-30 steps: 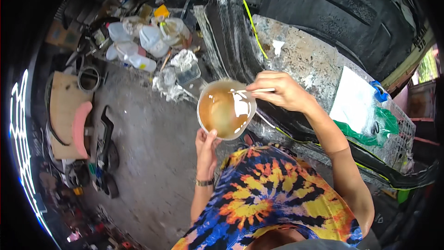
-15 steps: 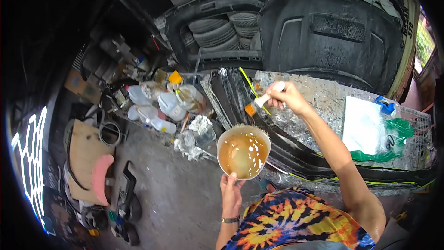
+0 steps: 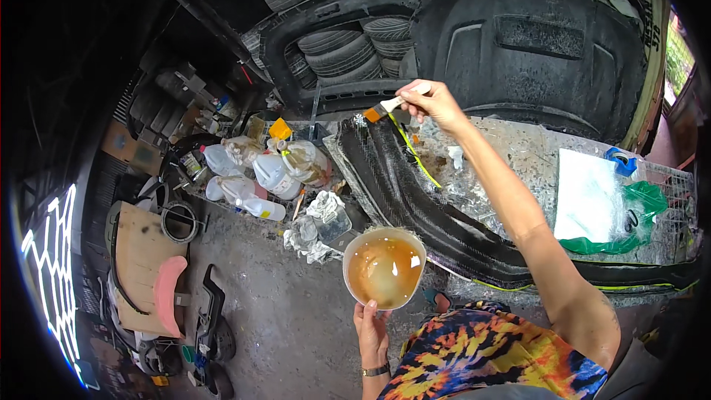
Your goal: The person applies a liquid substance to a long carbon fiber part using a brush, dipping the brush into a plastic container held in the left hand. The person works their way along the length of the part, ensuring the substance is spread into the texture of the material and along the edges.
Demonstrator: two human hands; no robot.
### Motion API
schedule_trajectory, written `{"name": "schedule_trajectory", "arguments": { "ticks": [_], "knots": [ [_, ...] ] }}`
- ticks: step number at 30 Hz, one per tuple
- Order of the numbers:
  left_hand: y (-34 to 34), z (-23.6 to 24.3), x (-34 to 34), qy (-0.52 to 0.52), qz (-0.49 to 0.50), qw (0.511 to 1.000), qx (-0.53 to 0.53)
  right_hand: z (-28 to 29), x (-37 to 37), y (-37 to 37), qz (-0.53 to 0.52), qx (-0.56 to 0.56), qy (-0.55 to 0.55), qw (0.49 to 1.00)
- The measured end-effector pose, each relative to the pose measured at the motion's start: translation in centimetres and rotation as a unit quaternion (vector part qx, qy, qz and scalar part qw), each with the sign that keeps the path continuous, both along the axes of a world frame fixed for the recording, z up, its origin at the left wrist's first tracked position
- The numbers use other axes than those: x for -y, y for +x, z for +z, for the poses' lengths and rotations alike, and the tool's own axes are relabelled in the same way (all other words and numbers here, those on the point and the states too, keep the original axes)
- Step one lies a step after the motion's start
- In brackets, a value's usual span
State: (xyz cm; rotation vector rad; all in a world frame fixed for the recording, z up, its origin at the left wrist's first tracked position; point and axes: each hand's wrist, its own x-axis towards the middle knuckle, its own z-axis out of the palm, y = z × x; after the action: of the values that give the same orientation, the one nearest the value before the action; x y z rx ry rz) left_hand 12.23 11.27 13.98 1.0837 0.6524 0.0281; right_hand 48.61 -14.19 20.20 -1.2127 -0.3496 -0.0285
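My left hand [image 3: 372, 330] holds a translucent bowl [image 3: 348, 270] of amber liquid [image 3: 384, 267] low in front of the piece. My right hand [image 3: 431, 104] pinches the pale handle of a paintbrush [image 3: 374, 114] with orange-tinted bristles, which are at the far end of a long, curved, black woven piece [image 3: 418, 215]. That piece lies along a mottled grey bench [image 3: 503, 163], with bright yellow-green strips along its edges. Whether the bristles touch its surface is hard to tell.
Plastic jugs [image 3: 272, 176], crumpled white material [image 3: 311, 230] and a white sheet with green plastic [image 3: 644, 207] lie nearby. Tyres [image 3: 333, 52] and black panels [image 3: 526, 81] stand behind. A board with a pink curved piece [image 3: 169, 296] sits left on the floor side.
My right hand has lifted the brush from the bowl and carried it forward to the piece's far end. My left hand and bowl are lower in view. The view has tilted up.
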Motion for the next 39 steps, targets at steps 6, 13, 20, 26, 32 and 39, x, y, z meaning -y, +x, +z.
{"name": "schedule_trajectory", "arguments": {
  "ticks": [6,13,20,26,32,39],
  "knots": [
    [-0.2,-0.7,-0.5,-0.004,-0.004,1.0,0.001,2.1,-0.9,1.1,0.106,0.049,-0.162,0.98],
    [-0.2,-0.7,-0.9,-0.014,-0.011,1.0,0.007,4.6,-1.3,3.6,0.016,0.049,-0.127,0.991],
    [-0.3,-1.5,-1.8,-0.021,-0.005,1.0,0.007,4.1,-1.1,1.1,0.017,0.06,-0.305,0.95],
    [0.0,-1.1,-1.7,-0.019,-0.004,1.0,0.009,5.1,-2.9,1.9,-0.112,0.152,-0.349,0.918],
    [-0.3,-1.7,-2.2,-0.02,-0.01,1.0,0.015,3.1,-2.0,-1.9,-0.166,0.346,-0.347,0.856],
    [-0.5,-1.2,-2.0,-0.008,-0.011,1.0,0.007,-2.8,-1.4,-7.0,-0.135,0.427,-0.501,0.74]
  ]
}}
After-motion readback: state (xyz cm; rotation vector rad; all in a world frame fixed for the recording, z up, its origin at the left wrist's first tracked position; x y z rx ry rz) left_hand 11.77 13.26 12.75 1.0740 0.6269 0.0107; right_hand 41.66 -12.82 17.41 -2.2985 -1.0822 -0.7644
